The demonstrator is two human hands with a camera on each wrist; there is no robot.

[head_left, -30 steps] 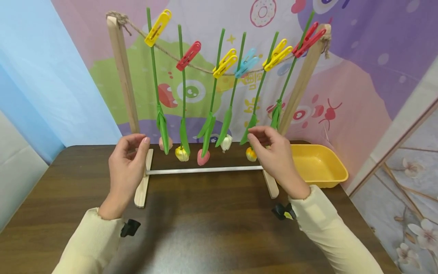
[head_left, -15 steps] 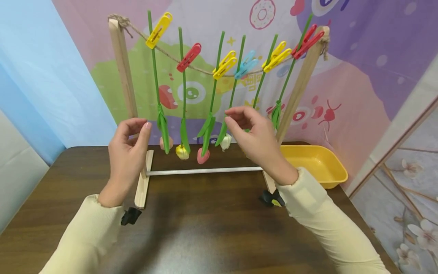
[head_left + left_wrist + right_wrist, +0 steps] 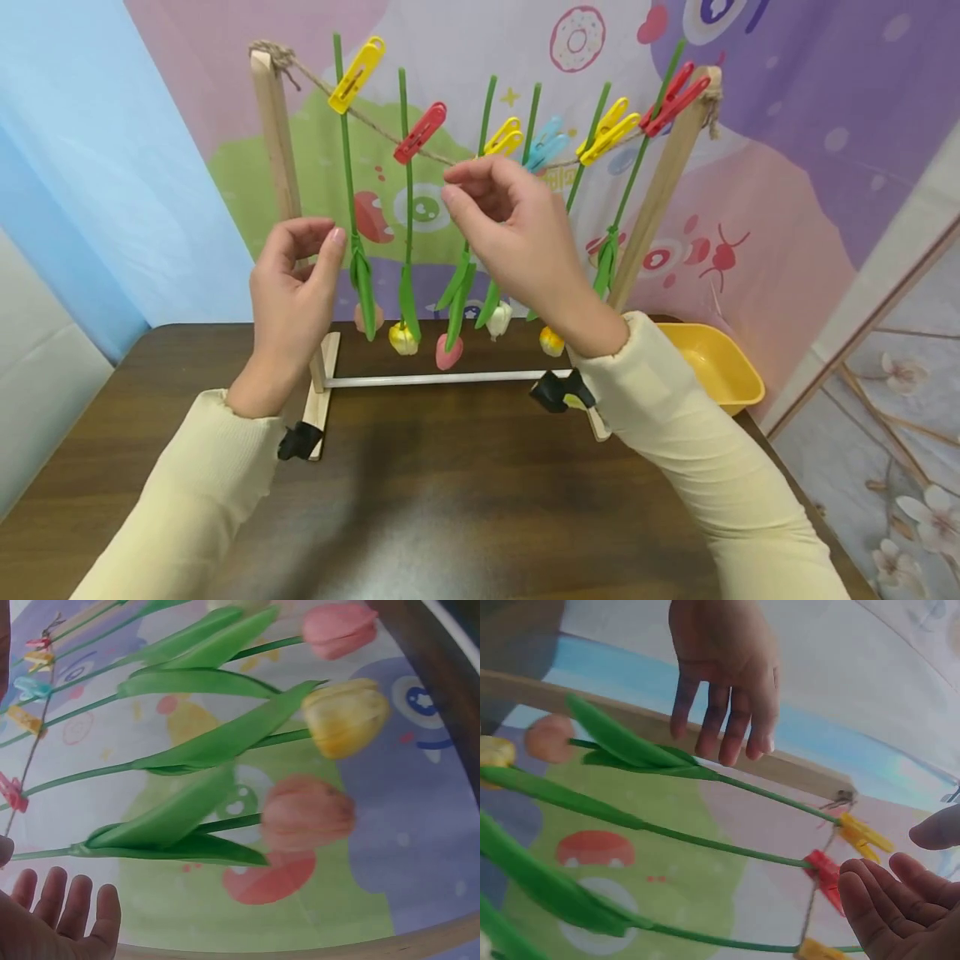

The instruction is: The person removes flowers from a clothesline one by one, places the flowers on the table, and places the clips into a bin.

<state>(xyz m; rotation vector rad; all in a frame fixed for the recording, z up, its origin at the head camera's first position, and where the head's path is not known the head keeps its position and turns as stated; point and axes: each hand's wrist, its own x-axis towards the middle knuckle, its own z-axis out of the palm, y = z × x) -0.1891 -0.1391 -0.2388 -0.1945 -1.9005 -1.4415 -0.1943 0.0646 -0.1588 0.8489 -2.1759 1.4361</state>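
Observation:
Several artificial tulips hang head-down from a twine line (image 3: 375,127), each stem held by a plastic clothespin. My left hand (image 3: 296,292) hovers beside the leftmost stem, below its yellow clothespin (image 3: 357,75), fingers loosely bent and holding nothing. Its peach tulip (image 3: 307,814) hangs lowest there. My right hand (image 3: 525,233) is raised in front of the middle stems, just below the yellow clothespin (image 3: 504,138) and blue clothespin (image 3: 546,146), partly covering them. In the right wrist view, the red clothespin (image 3: 823,877) lies just beyond its fingertips; contact is not visible.
Two wooden posts (image 3: 276,133) carry the twine, with a white rod (image 3: 450,379) joining their feet. A yellow plastic basin (image 3: 720,367) stands at the right, partly behind the right sleeve. The brown table (image 3: 450,500) lies below; a cartoon-printed cloth (image 3: 780,167) hangs behind.
My right hand has moved left and up from the right-hand tulips to the middle stems near the clothespins. My left hand has risen along the leftmost tulip. Flowers and clothespins stay hanging.

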